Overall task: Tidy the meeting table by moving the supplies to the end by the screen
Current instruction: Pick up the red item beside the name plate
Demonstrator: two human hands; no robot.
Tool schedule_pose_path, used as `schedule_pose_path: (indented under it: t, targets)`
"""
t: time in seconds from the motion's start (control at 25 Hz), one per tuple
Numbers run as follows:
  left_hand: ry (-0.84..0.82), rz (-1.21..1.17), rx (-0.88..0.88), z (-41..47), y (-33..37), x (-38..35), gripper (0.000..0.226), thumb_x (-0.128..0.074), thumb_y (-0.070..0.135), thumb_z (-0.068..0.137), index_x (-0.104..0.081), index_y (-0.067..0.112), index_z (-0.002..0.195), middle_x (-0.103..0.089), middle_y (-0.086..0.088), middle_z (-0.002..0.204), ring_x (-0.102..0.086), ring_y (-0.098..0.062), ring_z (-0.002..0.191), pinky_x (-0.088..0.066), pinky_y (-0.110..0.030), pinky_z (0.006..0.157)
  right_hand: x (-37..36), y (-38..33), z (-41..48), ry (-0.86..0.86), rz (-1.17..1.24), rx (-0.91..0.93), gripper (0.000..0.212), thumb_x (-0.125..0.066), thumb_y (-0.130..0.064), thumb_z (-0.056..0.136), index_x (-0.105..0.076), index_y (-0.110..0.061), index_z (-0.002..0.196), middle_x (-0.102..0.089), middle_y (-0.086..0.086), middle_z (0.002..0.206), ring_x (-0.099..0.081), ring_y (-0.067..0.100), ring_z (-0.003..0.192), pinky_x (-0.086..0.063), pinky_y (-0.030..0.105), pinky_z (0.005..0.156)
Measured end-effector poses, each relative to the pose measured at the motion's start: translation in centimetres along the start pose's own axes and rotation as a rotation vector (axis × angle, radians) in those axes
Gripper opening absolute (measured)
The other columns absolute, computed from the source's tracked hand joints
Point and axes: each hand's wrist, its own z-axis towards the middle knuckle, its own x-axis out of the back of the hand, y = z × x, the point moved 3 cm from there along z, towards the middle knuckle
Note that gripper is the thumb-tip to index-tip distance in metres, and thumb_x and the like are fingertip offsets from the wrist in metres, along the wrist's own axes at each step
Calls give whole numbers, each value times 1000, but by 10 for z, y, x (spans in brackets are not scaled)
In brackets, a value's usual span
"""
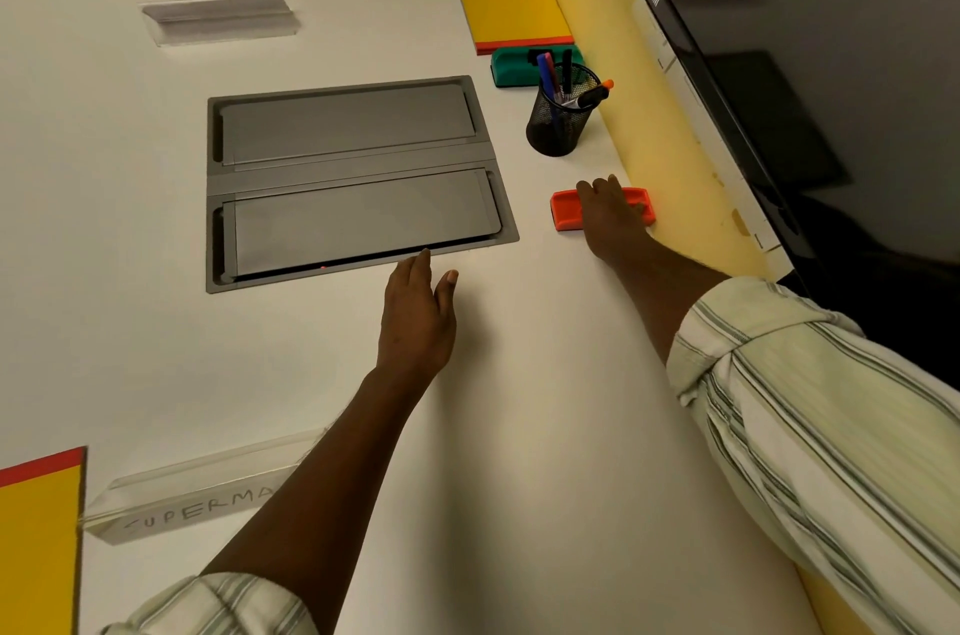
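Note:
My right hand [610, 213] lies over an orange whiteboard eraser [565, 210] on the white table [545, 426], fingers curled over its top, close to the yellow ledge under the screen [831, 78]. Beyond it stand a black mesh pen cup [558, 125] with several markers, a green eraser [511, 66] and a yellow notepad [511, 8]. My left hand [418, 317] rests flat on the table with fingers straight, its fingertips at the edge of the grey cable hatch [353, 177]. It holds nothing.
A clear acrylic name holder [218, 18] sits far left. Another one [192, 499], lettered "SUPERMA", lies near my left forearm. A second yellow pad [39, 541] shows at the bottom left corner. The yellow ledge [660, 114] bounds the table on the right.

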Motion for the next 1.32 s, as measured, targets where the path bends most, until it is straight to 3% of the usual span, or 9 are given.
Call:
schedule_pose_path:
  t: [0.32, 0.6, 0.84, 1.2, 1.32]
  targets:
    - [-28, 11, 6, -4, -1, -3, 54, -36, 37, 99, -30, 8, 144, -36, -9, 149, -28, -23, 139, -24, -34, 115, 1, 0, -1, -15, -26, 10, 77, -69, -9, 82, -25, -13, 145, -32, 16, 146, -17, 35, 143, -31, 63, 106]
    - [-16, 29, 26, -4, 1, 5, 56, -35, 37, 99, -26, 8, 146, -30, -10, 152, -22, -22, 143, -20, -34, 117, 4, -11, -8, 26, -86, 12, 105, -79, -17, 73, -9, -21, 151, -10, 17, 157, -2, 37, 146, -19, 68, 106]
    - [1, 30, 4, -23, 15, 18, 56, -36, 37, 100, -27, 6, 146, -30, -10, 152, -24, -23, 142, -22, -36, 117, 15, -39, -38, 165, -87, 120, 94, -71, -6, 76, -12, -14, 149, -22, 19, 152, -13, 34, 145, -21, 56, 112]
    - [74, 81, -28, -83, 29, 50, 49, -39, 29, 100, -37, -3, 137, -41, -17, 142, -27, -32, 139, -20, -36, 116, 31, -99, -141, 175, 163, 123, 83, -63, -5, 82, -15, -10, 149, -24, 19, 152, -15, 33, 144, -18, 52, 115]
    - [113, 93, -6, -106, 26, 57, 57, -39, 31, 99, -25, 0, 144, -29, -15, 152, -18, -29, 144, -17, -36, 118, 27, -110, -181, 168, 150, 162, 83, -64, -8, 81, -15, -9, 149, -23, 20, 152, -15, 33, 144, -16, 52, 116]
